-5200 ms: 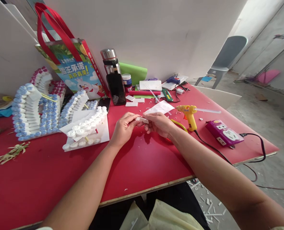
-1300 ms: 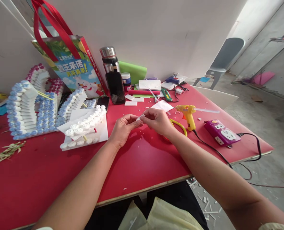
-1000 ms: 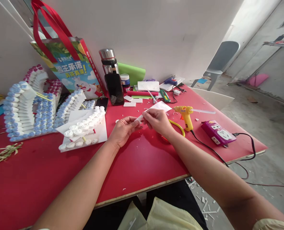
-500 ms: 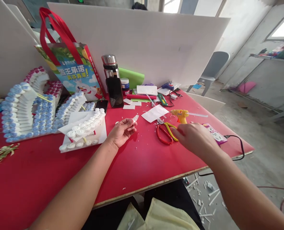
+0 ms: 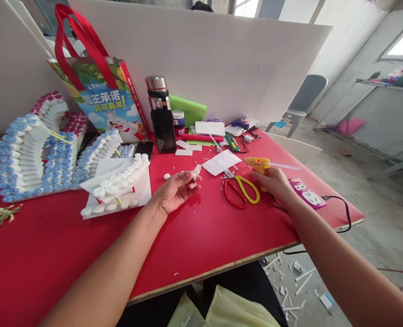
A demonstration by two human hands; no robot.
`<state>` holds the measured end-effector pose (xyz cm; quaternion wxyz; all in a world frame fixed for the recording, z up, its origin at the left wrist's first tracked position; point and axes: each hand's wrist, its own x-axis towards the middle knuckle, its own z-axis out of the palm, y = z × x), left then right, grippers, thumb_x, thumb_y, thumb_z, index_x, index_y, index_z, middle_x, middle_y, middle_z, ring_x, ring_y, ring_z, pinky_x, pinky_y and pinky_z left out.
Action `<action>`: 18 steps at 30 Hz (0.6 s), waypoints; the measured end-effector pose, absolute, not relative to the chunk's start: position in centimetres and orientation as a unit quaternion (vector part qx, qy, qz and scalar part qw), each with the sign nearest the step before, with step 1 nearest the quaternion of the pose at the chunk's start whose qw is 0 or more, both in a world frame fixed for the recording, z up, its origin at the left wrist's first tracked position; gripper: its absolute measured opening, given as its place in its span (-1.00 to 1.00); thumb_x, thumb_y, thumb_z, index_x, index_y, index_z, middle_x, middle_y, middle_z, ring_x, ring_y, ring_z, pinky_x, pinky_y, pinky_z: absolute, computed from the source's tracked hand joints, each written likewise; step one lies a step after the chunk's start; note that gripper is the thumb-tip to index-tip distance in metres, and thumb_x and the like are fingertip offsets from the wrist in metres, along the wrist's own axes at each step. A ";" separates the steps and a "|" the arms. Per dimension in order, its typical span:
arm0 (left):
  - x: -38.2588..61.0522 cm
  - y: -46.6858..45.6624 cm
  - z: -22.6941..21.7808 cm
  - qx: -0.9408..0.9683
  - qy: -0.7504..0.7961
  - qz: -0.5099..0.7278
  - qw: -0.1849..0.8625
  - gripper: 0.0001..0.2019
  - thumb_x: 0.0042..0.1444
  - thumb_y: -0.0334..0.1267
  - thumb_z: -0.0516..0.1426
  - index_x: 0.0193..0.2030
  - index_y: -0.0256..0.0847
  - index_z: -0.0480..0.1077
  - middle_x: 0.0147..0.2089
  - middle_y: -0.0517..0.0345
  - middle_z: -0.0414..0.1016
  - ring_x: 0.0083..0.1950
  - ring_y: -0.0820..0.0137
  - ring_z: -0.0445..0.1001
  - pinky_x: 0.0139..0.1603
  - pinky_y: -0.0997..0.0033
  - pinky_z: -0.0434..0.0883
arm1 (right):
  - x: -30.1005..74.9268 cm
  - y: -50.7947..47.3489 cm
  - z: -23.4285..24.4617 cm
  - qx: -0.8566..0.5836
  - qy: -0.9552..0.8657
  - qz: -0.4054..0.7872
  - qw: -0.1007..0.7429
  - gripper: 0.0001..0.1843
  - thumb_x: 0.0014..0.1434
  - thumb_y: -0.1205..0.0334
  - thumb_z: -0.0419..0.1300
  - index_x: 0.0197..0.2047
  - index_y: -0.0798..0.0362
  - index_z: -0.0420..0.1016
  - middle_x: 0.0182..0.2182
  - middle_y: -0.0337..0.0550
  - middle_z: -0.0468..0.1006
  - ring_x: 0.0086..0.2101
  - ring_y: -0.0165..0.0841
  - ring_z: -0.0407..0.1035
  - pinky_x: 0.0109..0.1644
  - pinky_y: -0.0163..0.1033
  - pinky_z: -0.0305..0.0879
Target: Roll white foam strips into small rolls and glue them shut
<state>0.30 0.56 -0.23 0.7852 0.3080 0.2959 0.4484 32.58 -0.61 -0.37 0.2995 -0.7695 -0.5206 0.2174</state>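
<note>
Between the thumb and fingers of my left hand [image 5: 177, 190] is a small white paper piece [image 5: 196, 171], held above the table. My right hand [image 5: 274, 181] is wrapped around the handle of a yellow hot glue gun [image 5: 258, 164], with a clear glue stick [image 5: 283, 166] sticking out of its back. Red-and-yellow-handled scissors [image 5: 241, 190] lie between my hands. Behind them rests a white paper sheet [image 5: 222, 162]. A white board with rows of rolled white pieces [image 5: 116, 193] stands to the left of my left hand.
A purple-and-white power strip [image 5: 307, 193] lies at the right with a black cord. Farther back are a phone [image 5: 163, 131] leaning on a steel bottle [image 5: 157, 91], a green cutter [image 5: 232, 142] and a shopping bag [image 5: 102, 100]. Blue-and-white roll models [image 5: 24, 159] stand at left.
My right hand has come down onto the glue gun's handle and now grips it. The left hand still holds the white piece, its fingers slightly shifted.
</note>
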 end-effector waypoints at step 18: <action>-0.8 1.4 -0.1 0.167 0.311 0.499 0.792 -0.88 0.21 -0.40 0.24 -0.35 -0.39 0.50 -0.32 0.03 0.51 -0.52 0.66 0.28 -0.26 0.51 0.57 | 22.3 -1.2 3.0 -0.381 -0.615 0.507 0.469 -0.59 0.27 -0.09 0.19 -0.43 0.07 0.46 -0.53 -0.19 0.45 -0.53 -0.40 0.33 -0.37 -0.24 0.27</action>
